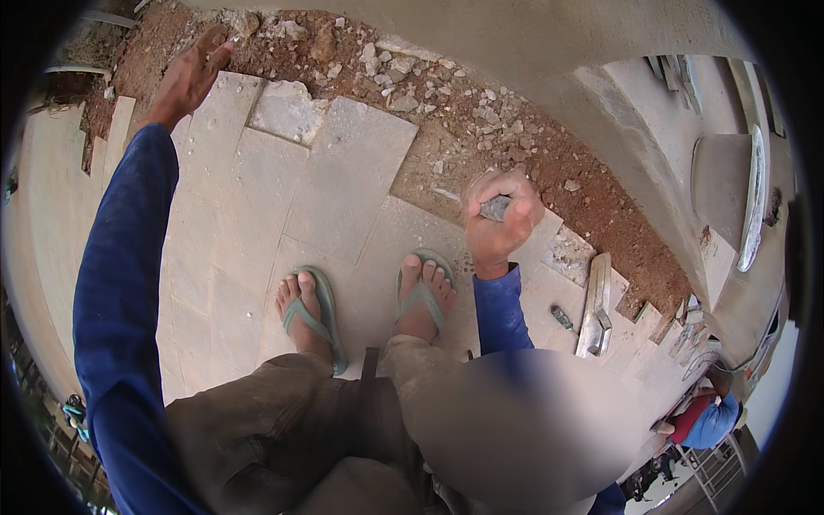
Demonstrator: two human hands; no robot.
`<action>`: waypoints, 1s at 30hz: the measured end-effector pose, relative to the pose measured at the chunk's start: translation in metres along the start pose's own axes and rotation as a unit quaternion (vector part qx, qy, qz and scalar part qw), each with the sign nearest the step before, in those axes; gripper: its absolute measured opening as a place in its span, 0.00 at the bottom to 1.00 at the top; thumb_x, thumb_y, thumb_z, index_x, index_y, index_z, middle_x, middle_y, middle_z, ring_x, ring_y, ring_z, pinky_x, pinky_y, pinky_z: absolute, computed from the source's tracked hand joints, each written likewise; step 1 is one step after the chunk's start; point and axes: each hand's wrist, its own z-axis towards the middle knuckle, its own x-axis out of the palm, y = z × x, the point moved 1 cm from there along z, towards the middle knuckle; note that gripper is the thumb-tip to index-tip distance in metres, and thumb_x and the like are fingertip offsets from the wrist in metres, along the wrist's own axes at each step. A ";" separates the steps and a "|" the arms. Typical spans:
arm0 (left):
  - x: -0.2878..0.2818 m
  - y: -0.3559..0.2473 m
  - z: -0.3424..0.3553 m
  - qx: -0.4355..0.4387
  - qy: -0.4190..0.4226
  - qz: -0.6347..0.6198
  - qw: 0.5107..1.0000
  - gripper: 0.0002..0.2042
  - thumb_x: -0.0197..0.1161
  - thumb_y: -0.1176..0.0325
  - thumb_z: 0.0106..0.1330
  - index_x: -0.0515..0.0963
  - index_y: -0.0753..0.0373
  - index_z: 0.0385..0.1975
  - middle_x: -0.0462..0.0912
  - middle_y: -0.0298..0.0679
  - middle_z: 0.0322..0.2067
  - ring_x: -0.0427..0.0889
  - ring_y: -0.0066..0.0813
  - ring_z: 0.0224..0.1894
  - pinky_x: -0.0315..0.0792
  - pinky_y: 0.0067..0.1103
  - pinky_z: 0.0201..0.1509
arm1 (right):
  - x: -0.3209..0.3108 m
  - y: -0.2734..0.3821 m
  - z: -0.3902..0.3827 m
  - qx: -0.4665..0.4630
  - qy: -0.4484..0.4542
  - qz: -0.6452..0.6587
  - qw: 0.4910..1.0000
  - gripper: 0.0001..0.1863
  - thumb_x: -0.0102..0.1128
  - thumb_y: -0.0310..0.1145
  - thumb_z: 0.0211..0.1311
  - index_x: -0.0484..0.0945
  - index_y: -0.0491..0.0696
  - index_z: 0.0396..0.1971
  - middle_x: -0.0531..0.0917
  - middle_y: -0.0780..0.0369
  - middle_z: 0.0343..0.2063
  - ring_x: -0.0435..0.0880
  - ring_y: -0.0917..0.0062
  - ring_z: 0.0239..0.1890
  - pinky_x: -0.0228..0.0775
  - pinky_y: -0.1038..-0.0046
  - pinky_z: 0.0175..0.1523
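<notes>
My left hand (189,73) reaches to the upper left, fingers apart and empty, over the edge where pale paving slabs (348,172) meet red soil with loose rubble (403,69). My right hand (502,210) grips a grey lump (495,207) that looks like stone, beside a bare notch (429,154) in the paving. To its lower right lie a long pale metal tool (594,305) and a small green-handled tool (562,318) on the slabs. A broken patch of whitish bedding (287,112) shows between slabs near the top.
A curved concrete edge (618,120) borders the soil strip. My sandalled feet stand on the slabs below my hands. Another person (712,416) in blue and red is at the lower right, by a metal frame (712,468). A long metal straightedge (754,197) rests at the far right.
</notes>
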 end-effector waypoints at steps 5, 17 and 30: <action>0.001 -0.002 -0.003 -0.019 0.030 0.014 0.999 0.33 0.45 0.43 0.75 0.64 0.69 0.65 0.76 0.61 0.56 0.76 0.56 0.59 0.69 0.39 0.63 | 0.009 -0.052 0.011 0.054 -0.031 -0.050 0.997 0.35 0.45 0.62 0.70 0.68 0.45 0.15 0.73 0.65 0.13 0.69 0.82 0.17 0.58 0.77 0.24; -0.010 -0.005 -0.009 -0.029 -0.007 0.003 1.000 0.33 0.45 0.44 0.75 0.64 0.69 0.64 0.76 0.62 0.55 0.76 0.56 0.58 0.69 0.39 0.63 | 0.039 -0.045 0.020 -0.014 -0.010 -0.045 0.999 0.36 0.40 0.64 0.70 0.69 0.45 0.18 0.71 0.64 0.10 0.70 0.81 0.14 0.60 0.77 0.21; -0.013 0.020 -0.020 -0.068 0.019 0.018 0.997 0.30 0.44 0.44 0.75 0.62 0.59 0.68 0.75 0.57 0.58 0.73 0.53 0.62 0.67 0.40 0.64 | 0.027 -0.032 0.071 -0.016 -0.146 0.013 0.989 0.29 0.47 0.56 0.72 0.71 0.46 0.19 0.72 0.66 0.11 0.71 0.82 0.15 0.62 0.75 0.23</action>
